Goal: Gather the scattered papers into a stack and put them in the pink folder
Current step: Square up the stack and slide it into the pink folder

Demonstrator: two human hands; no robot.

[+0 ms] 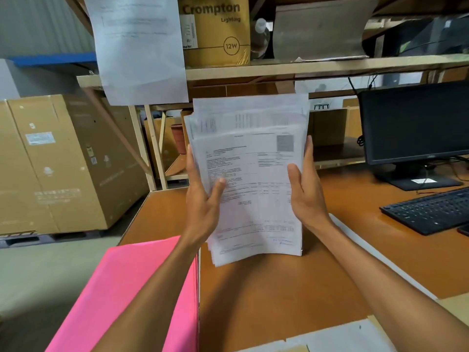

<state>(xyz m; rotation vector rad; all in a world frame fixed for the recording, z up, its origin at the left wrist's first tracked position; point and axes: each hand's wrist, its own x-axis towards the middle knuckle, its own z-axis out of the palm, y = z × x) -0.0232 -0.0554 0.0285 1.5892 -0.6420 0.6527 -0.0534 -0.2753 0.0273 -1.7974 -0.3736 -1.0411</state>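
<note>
**Papers squared up, folder still waiting**

At the near edge of the orange worktop [266, 295], a few loose sheets [337, 337] lay at the bottom of the view, possibly yet to be collected. To the left, the pink folder [121, 295] rested partly over the worktop's corner, under the person's left forearm; whether it lay open or closed could not be told. Beyond it, the left hand [203, 199] and right hand [308, 191] each gripped a side of the paper stack [251, 179], held upright with its lower edge resting on the worktop, apparently being tapped level. The top edges remained uneven. Gathering looked largely done; filing in the folder had not begun. Farther right stood a keyboard [429, 209] and a dark monitor [416, 123], with cardboard boxes [63, 161] to the left and a shelf [304, 67] behind.
</note>
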